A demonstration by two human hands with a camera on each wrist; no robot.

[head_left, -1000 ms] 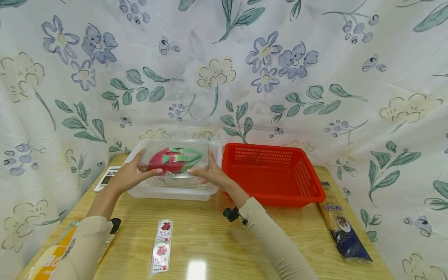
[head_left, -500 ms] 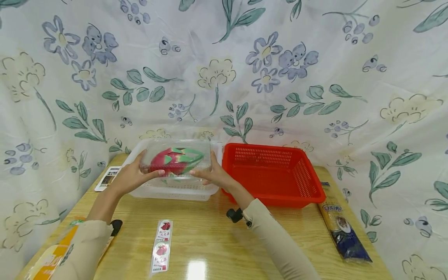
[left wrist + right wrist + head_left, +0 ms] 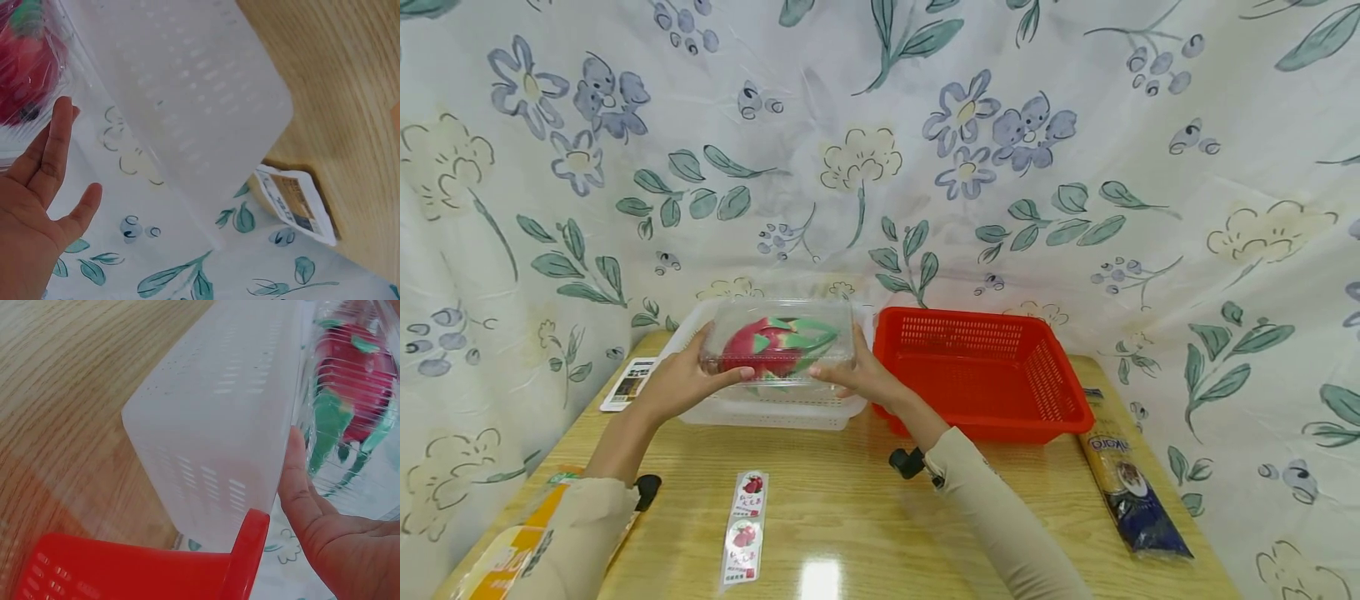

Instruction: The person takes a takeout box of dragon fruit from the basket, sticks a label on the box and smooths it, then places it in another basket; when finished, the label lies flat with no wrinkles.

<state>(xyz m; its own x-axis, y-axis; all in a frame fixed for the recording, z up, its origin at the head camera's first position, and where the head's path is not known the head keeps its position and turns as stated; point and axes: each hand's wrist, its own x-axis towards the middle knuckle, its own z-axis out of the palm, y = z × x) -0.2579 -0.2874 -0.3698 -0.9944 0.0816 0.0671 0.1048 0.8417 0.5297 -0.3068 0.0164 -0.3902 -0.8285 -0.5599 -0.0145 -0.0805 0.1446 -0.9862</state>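
Observation:
Both hands hold a clear plastic clamshell box (image 3: 790, 310) up over the white basket (image 3: 767, 414), one hand at each end. Inside it lies a red dragon fruit (image 3: 752, 342) with green scales, also seen through the plastic in both wrist views. My left hand (image 3: 683, 379) grips the left end, its thumb along the front edge. At the right end my right hand (image 3: 868, 375) grips with its thumb across the front. In the right wrist view, right fingers (image 3: 297, 481) reach straight along the box above the basket's rim. The far side of the box is hidden.
A red basket (image 3: 977, 429) stands right of the white one. Dragon fruit stickers (image 3: 745, 529) lie on the wooden table (image 3: 835, 500). An orange package (image 3: 520, 542) lies front left, a gold-and-blue packet (image 3: 1131, 492) right, and a white-edged card (image 3: 628, 385) left. Flowered cloth hangs behind.
The box with the dragon fruit has shifted very slightly to the right in both hands. It stays over the white basket, and the grip looks the same.

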